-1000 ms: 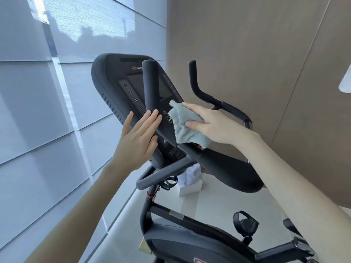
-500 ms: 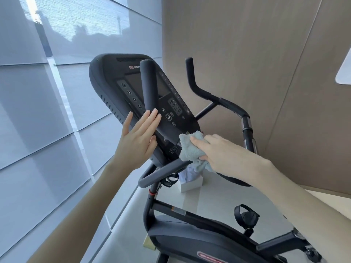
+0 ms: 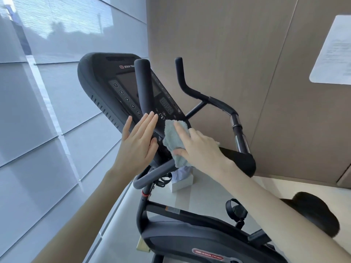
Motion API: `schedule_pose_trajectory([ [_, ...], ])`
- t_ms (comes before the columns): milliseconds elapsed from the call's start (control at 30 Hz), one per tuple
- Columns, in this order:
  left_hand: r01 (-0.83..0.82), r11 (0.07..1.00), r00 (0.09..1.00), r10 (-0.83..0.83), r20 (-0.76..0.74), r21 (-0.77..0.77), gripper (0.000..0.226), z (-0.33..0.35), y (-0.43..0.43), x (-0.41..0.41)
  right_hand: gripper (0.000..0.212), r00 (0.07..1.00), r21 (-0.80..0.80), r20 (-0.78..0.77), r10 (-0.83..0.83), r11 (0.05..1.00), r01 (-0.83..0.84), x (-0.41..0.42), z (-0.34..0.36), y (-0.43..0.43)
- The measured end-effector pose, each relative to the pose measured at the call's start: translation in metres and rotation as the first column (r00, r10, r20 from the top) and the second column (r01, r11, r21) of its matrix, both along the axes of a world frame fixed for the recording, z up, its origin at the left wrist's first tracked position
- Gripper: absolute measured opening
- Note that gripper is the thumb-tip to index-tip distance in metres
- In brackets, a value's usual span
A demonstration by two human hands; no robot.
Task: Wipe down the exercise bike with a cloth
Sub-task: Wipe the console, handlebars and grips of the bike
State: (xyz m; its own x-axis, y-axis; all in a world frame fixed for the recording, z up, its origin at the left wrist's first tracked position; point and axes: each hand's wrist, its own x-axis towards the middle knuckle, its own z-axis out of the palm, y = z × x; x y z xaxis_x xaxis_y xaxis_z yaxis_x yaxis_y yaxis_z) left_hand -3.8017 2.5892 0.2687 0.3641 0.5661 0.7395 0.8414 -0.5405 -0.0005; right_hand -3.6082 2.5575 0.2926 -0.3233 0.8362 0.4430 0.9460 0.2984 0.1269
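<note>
A black exercise bike (image 3: 190, 242) stands in front of me, its tilted console (image 3: 106, 80) facing me at upper centre. My right hand (image 3: 199, 149) presses a light blue cloth (image 3: 173, 139) against the console's lower right part, below the keypad. My left hand (image 3: 138, 143) is flat with fingers spread, resting against the lower end of the upright left handlebar grip (image 3: 144, 88) and the console's lower edge. The right handlebar (image 3: 201, 93) rises behind the console.
A glass window wall (image 3: 47, 111) runs along the left and a brown panelled wall (image 3: 237, 54) stands behind the bike. A white box (image 3: 182, 183) sits on the pale floor beneath the handlebars. The bike's saddle (image 3: 315, 211) is at the lower right.
My right hand swept the cloth down from the console's keypad area to its lower edge, then back up onto the lower console. My left hand stayed on the grip.
</note>
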Motion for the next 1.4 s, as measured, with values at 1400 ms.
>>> schedule_pose_trajectory([
  [1400, 0.038, 0.999, 0.996, -0.036, -0.083, 0.017, 0.051, -0.026, -0.052, 0.081, 0.068, 0.961, 0.183, 0.037, 0.273, 0.944, -0.275, 0.113, -0.052, -0.055],
])
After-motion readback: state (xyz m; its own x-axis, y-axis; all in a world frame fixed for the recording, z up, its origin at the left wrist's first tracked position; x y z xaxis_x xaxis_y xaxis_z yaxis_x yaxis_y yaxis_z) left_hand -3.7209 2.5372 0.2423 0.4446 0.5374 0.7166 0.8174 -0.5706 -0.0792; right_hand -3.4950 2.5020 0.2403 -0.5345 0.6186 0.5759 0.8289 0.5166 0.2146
